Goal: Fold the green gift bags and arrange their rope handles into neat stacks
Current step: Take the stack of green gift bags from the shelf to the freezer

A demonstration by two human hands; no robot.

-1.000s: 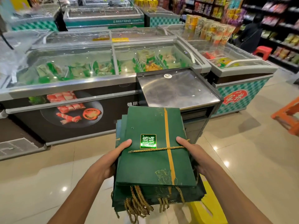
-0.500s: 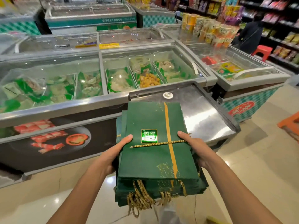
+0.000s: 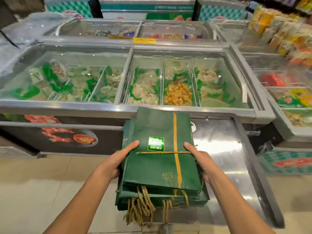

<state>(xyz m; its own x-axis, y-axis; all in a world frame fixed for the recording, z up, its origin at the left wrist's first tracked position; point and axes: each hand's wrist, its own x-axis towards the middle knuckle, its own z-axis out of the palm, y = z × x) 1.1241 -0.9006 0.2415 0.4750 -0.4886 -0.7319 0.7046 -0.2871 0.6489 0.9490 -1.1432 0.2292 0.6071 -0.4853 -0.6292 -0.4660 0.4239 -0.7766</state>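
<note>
Right now my left hand (image 3: pixel 114 164) and right hand (image 3: pixel 203 160) each clamp one side of the stack of flat dark-green paper gift bags (image 3: pixel 157 168), thumbs on top, holding it in the air at the near left edge of the brushed-steel desk (image 3: pixel 224 146). The lower bags sit offset, so a slack grip could let them fan out and slide, and the dangling gold rope handles (image 3: pixel 143 206) might tangle when set down.

Stacked gift bags (image 3: pixel 152 168): matt green paper. label (image 3: pixel 156 143) on top bag: glossy foil. rope handles (image 3: pixel 143 206): twisted gold cord, rough. surface (image 3: pixel 224 159) right of bags: brushed steel, reflective. freezer lids (image 3: pixel 76 68) beyond bags: clear glass. floor (image 3: pixel 42 183) left of bags: polished tile.
</note>
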